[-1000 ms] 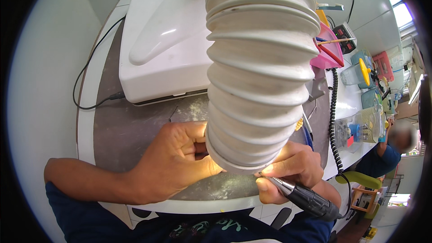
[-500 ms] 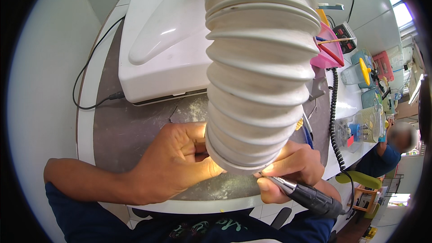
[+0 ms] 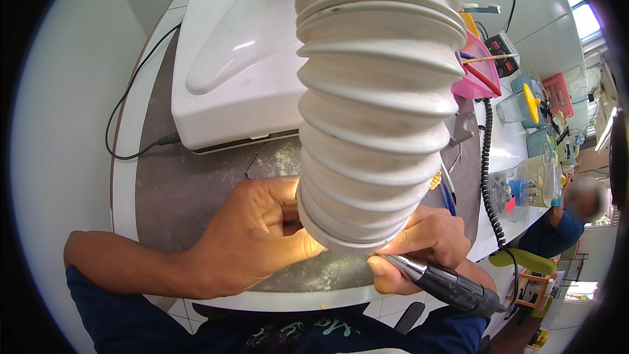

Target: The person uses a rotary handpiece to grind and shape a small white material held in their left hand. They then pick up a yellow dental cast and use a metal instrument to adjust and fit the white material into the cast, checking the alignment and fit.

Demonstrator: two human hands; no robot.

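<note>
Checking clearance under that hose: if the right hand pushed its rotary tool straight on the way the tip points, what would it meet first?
Most likely the left hand, close by under the ribbed hose; the hose rim hides the tip of the right hand's tool, so depth is unclear.

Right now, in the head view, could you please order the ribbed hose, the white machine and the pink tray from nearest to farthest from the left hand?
1. Ribbed hose: beside the left hand.
2. White machine: behind it.
3. Pink tray: far right.
</note>
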